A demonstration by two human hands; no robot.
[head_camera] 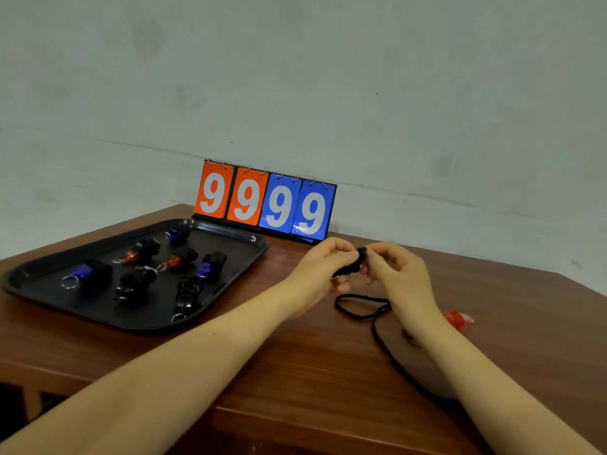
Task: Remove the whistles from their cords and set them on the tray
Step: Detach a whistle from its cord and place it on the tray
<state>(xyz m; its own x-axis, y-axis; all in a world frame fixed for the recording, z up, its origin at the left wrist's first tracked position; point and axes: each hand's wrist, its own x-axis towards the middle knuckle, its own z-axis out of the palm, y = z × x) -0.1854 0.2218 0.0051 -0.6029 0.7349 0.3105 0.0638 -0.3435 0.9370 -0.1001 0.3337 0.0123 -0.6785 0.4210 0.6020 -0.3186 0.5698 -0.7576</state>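
Both hands [358, 267] pinch a black cord bundle [356, 262], tilted upward rightward.

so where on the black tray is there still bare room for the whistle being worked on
The black plastic tray is crowded through its middle with whistles. Bare patches: the far right corner nearest the flip scoreboard, the left end beyond the blue whistle, and the near strip along the front rim. Both hands, left hand and right hand, hold a black whistle.

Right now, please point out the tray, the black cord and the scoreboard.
tray [230, 277]: head view, bare floor near right rim.
black cord [356, 315]: head view, loop on table.
scoreboard [279, 205]: head view, third card, blue.
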